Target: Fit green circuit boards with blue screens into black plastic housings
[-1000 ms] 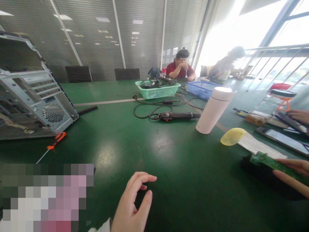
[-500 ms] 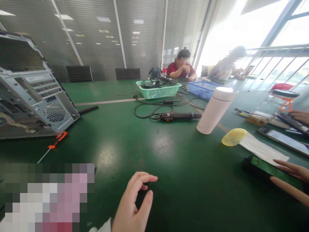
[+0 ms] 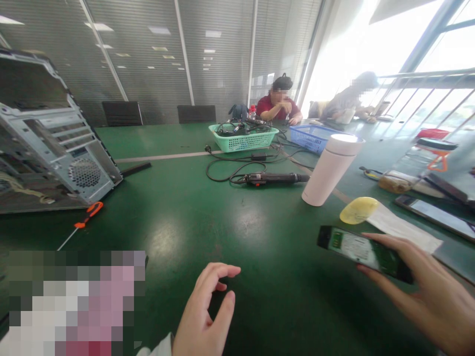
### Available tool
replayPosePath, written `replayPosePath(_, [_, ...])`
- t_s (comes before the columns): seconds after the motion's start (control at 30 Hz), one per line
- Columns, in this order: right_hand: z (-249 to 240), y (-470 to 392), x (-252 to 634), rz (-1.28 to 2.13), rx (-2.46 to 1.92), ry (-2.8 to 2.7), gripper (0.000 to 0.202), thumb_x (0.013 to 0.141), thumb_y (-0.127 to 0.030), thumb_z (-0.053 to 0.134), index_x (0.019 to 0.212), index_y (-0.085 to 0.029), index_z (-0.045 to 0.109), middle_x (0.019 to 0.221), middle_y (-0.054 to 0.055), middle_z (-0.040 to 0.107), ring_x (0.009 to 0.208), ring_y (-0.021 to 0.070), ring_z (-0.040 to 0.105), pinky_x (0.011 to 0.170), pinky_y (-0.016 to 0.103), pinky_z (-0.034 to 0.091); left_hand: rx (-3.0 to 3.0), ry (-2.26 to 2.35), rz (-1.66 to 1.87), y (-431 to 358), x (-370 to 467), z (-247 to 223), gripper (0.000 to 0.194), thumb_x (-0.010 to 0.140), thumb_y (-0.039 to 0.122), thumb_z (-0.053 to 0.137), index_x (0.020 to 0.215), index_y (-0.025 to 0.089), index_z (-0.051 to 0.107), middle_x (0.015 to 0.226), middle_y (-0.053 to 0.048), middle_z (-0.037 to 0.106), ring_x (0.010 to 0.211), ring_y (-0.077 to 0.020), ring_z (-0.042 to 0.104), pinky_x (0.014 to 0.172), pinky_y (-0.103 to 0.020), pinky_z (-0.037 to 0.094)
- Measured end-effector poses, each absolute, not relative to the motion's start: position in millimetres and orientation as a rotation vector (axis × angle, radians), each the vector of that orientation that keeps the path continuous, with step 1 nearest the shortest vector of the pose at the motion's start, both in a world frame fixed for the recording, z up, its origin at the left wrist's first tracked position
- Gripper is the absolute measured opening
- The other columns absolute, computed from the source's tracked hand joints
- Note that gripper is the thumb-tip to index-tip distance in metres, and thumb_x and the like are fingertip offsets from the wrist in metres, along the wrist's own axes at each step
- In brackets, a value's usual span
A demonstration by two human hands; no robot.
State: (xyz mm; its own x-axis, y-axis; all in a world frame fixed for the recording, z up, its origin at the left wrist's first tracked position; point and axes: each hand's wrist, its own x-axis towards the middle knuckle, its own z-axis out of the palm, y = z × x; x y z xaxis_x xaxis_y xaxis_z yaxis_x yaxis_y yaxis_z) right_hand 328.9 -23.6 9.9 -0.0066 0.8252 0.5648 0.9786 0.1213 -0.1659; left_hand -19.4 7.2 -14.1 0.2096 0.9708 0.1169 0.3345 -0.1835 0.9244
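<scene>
My right hand [image 3: 426, 291] grips a dark, oblong device [image 3: 365, 249] between thumb and fingers. A green circuit board and a pale patch show on its upper face, and it is held tilted over the green table [image 3: 267, 296]; its exact kind cannot be told. My left hand [image 3: 210, 309] rests low in the centre, fingers curled and apart from the thumb, with nothing in it. Just beyond the device lie a yellow oval object [image 3: 359, 210] and a white tissue [image 3: 404, 228]. A white tumbler [image 3: 330, 170] stands farther back.
On the left stand an open computer case [image 3: 55, 133] and, before it, an orange-handled screwdriver [image 3: 88, 215]. A corded electric screwdriver [image 3: 274, 179] lies mid-table. Behind it are a green basket of cables [image 3: 247, 142] and a blue basket [image 3: 313, 141]. Phones [image 3: 438, 215] lie right. Two people sit beyond.
My right hand has brought the device leftward and up from the table at the right, turning it. My left hand has stayed almost still.
</scene>
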Motion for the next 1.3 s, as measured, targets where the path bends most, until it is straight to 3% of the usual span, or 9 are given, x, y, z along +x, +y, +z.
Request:
replayPosePath(0.23, [33.7, 10.6, 208.1, -0.063, -1.261, -2.091, 0.024, 0.1, -0.03, 0.047, 0.123, -0.022, 0.046, 0.114, 0.006, 0.057, 0.103, 0.0194, 0.057, 0.084, 0.03, 0.051, 1.512, 1.219, 1.098, 12.0, -20.7, -28.5, 0.045, 0.089, 0.019, 0.055, 0.131, 0.034, 0.057, 0.135, -0.005, 0.051, 0.114, -0.0239, 0.058, 0.088, -0.032, 0.055])
replayPosePath(0.4, [12.8, 25.6, 181.4, 0.223, -1.242, -2.024, 0.046, 0.089, -0.019, 0.067, 0.127, -0.025, 0.041, 0.116, 0.003, 0.055, 0.106, 0.0205, 0.054, 0.088, 0.033, 0.05, 1.512, 1.133, 1.14, 12.0, -20.2, -35.0, 0.055, 0.094, 0.016, 0.048, 0.139, 0.047, 0.043, 0.143, 0.002, 0.04, 0.121, -0.0202, 0.051, 0.096, -0.032, 0.049])
replayPosePath(0.47, [5.8, 25.9, 179.8, 0.24, -1.227, -1.974, 0.048, 0.09, -0.024, 0.068, 0.129, -0.025, 0.039, 0.117, 0.004, 0.056, 0.105, 0.0202, 0.055, 0.088, 0.032, 0.049, 1.513, 1.135, 1.122, 11.4, -20.8, -34.7, 0.057, 0.094, 0.016, 0.048, 0.139, 0.05, 0.041, 0.142, 0.004, 0.039, 0.123, -0.02, 0.049, 0.097, -0.032, 0.048])
replayPosePath(0.6, [2.4, 21.5, 180.2, 0.265, -1.149, -1.929, 0.031, 0.096, -0.038, 0.061, 0.12, -0.025, 0.047, 0.109, 0.003, 0.059, 0.097, 0.0182, 0.057, 0.082, 0.028, 0.047, 1.492, 1.166, 1.086, 11.0, -21.6, -33.2, 0.054, 0.095, 0.019, 0.049, 0.137, 0.052, 0.043, 0.143, 0.005, 0.038, 0.122, -0.0203, 0.05, 0.099, -0.032, 0.048])
replayPosePath(0.77, [10.0, 16.1, 175.7, 0.684, -1.231, -1.731, 0.019, 0.092, -0.034, 0.06, 0.106, -0.022, 0.059, 0.094, 0.0, 0.061, 0.082, 0.0136, 0.058, 0.072, 0.023, 0.043, 1.468, 1.167, 1.071, 10.1, -19.0, -28.0, 0.053, 0.093, 0.019, 0.051, 0.134, 0.053, 0.047, 0.139, 0.006, 0.039, 0.123, -0.0205, 0.049, 0.101, -0.032, 0.046])
replayPosePath(0.9, [15.9, 16.1, 172.6, 1.34, -1.223, -1.247, 0.044, 0.081, -0.058, 0.066, 0.082, -0.015, 0.056, 0.071, 0.0, 0.055, 0.064, 0.0105, 0.05, 0.059, 0.019, 0.038, 1.487, 1.143, 1.053, 6.6, -18.9, -20.6, 0.058, 0.089, 0.015, 0.052, 0.134, 0.052, 0.048, 0.139, 0.006, 0.04, 0.124, -0.0215, 0.047, 0.102, -0.032, 0.044])
replayPosePath(1.03, [13.5, 20.0, 174.6, 1.942, -1.057, -0.814, 0.064, 0.068, -0.076, 0.068, 0.079, -0.015, 0.051, 0.063, 0.0, 0.054, 0.054, 0.0125, 0.053, 0.053, 0.021, 0.045, 1.534, 1.112, 1.055, 5.0, -20.9, -16.4, 0.062, 0.088, 0.014, 0.052, 0.135, 0.053, 0.046, 0.142, 0.007, 0.04, 0.127, -0.0233, 0.045, 0.101, -0.033, 0.044])
replayPosePath(1.17, [7.7, 24.4, 179.2, 2.221, -0.853, -0.599, 0.065, 0.063, -0.072, 0.075, 0.072, -0.011, 0.054, 0.066, 0.004, 0.056, 0.05, 0.0101, 0.052, 0.061, 0.026, 0.052, 1.559, 1.13, 1.05, 6.4, -17.6, -17.9, 0.063, 0.09, 0.016, 0.051, 0.141, 0.052, 0.039, 0.142, 0.004, 0.042, 0.128, -0.0234, 0.044, 0.097, -0.033, 0.046])
replayPosePath(1.3, [4.2, 27.2, 185.8, 2.134, -0.713, -0.52, 0.053, 0.068, -0.055, 0.081, 0.093, -0.016, 0.058, 0.077, 0.0, 0.061, 0.055, 0.0073, 0.052, 0.065, 0.022, 0.052, 1.541, 1.216, 1.123, 5.8, -11.2, -20.6, 0.047, 0.09, 0.023, 0.048, 0.134, 0.039, 0.052, 0.136, -0.001, 0.045, 0.128, -0.0249, 0.044, 0.096, -0.035, 0.045])
